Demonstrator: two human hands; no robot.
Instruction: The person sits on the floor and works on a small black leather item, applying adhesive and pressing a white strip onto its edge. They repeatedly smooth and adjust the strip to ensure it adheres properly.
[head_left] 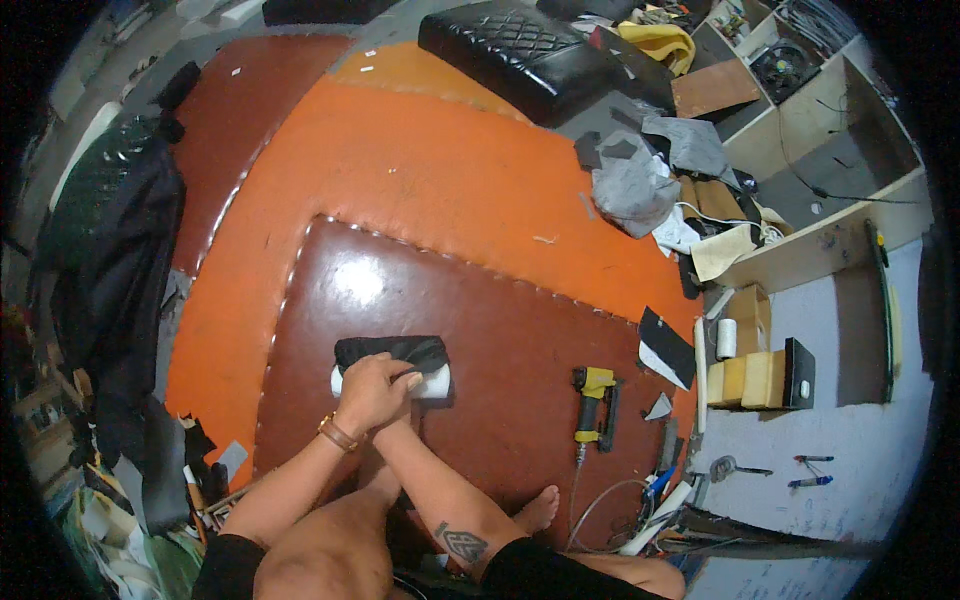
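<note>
A white foam-like roll (434, 384) lies across the glossy brown padded panel (480, 300), partly covered by black fabric (415, 350). My left hand (368, 388), with a brown band at its wrist, bends over the roll and closes its fingers on the black fabric. Crossing close beside it, my right hand (397, 408) is at the roll's near side. Its fingers are mostly hidden behind the left hand, so their grip does not show. To the right, untouched, a yellow and black pneumatic staple gun (592, 405) lies on the panel.
An air hose (572, 510) trails from the staple gun toward my leg. Black and grey scraps (665, 345) lie right. Beyond are a quilted black cushion (520, 60), grey cloth (632, 185) and wooden compartments (830, 240). Black material (115, 260) is heaped left; yellow foam blocks (748, 380) stand right.
</note>
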